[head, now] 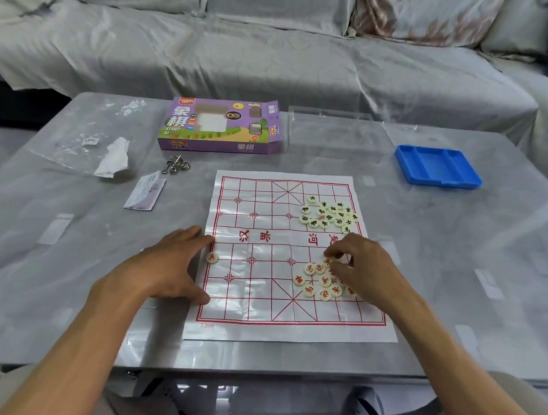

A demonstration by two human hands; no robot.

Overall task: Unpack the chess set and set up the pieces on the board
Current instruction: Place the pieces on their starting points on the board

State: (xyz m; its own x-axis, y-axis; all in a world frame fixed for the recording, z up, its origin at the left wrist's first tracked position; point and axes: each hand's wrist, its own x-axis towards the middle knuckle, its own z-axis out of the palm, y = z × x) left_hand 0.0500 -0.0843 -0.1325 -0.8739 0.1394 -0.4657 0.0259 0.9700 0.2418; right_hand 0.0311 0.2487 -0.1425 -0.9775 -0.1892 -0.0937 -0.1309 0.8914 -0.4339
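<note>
A white paper board with red grid lines lies flat on the table. Several cream discs with green characters are heaped at its far right. Several discs with red characters are heaped at its near right. One red-marked piece sits alone on the left edge line. My left hand rests open on the board's left edge, fingers just beside that lone piece. My right hand reaches into the red heap, fingertips pinching a red-marked piece.
The purple chess box lies open behind the board. A clear plastic lid and a blue tray stand at the back right. A crumpled tissue, metal ring puzzle and leaflet lie to the left.
</note>
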